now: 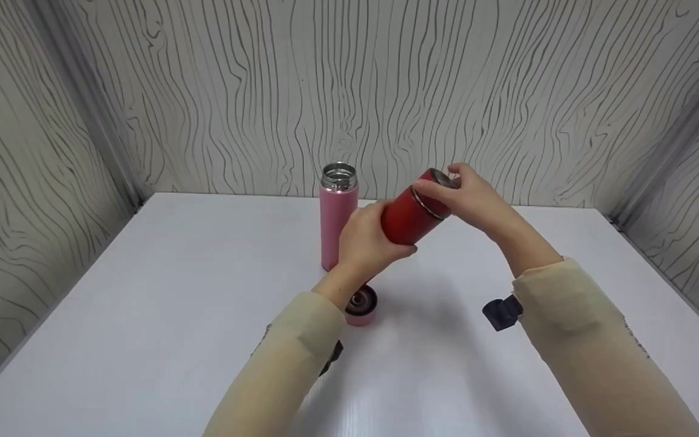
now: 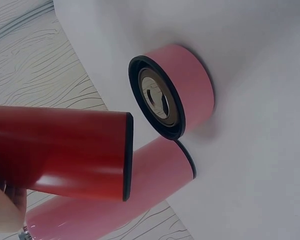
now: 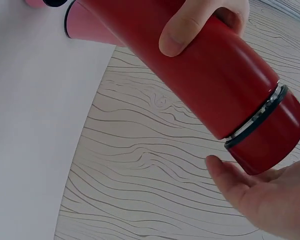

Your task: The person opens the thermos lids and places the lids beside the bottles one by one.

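Note:
My left hand (image 1: pixel 366 238) grips the body of a red thermos bottle (image 1: pixel 409 222), held tilted above the table with its top toward the upper right. Around its red lid (image 3: pixel 270 137) my right hand (image 1: pixel 477 197) has its thumb and fingers. In the right wrist view a silver and dark band shows between lid and body. Behind the left hand a pink thermos bottle (image 1: pixel 332 221) stands upright without a lid, its metal mouth (image 1: pixel 339 176) bare. A pink lid (image 2: pixel 192 82) lies by the left wrist, its dark inner side facing up, partly hidden by the forearm in the head view.
The white table (image 1: pixel 173 315) reaches to a wood-grain patterned wall (image 1: pixel 234 97) at the back. Similar panels stand on both sides. Dark pieces (image 1: pixel 503 312) are fastened near both sleeve cuffs.

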Tool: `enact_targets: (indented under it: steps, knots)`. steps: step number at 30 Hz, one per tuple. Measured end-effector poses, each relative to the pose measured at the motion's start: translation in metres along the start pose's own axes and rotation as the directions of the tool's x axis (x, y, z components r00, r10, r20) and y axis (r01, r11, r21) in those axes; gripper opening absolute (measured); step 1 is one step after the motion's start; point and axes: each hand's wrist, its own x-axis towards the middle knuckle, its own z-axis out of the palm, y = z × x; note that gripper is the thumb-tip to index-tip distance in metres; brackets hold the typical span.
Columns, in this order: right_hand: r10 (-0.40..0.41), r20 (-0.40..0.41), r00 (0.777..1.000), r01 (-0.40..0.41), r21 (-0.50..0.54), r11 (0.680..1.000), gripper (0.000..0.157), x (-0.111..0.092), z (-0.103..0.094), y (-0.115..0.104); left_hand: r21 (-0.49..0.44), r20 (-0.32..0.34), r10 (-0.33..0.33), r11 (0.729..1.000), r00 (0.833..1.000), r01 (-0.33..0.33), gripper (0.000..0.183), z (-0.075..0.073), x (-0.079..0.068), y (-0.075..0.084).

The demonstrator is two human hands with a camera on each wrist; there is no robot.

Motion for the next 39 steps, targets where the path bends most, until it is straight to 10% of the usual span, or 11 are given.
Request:
enact_targets:
  steps: [7,39]
  knots:
    - [-0.022,0.001,1.0,0.022,0.018,1.0,0.067,-0.0003,0.0,0.0015,0.004,0.004,0.004,1.0,1.0,-0.004,0.067,0.0008,-0.001,-0.0002]
    - [0.005,0.011,1.0,-0.005,0.009,1.0,0.076,-0.0009,0.0016,-0.0018,0.014,-0.006,0.012,1.0,1.0,-0.012,0.066,0.0021,-0.0001,-0.0011]
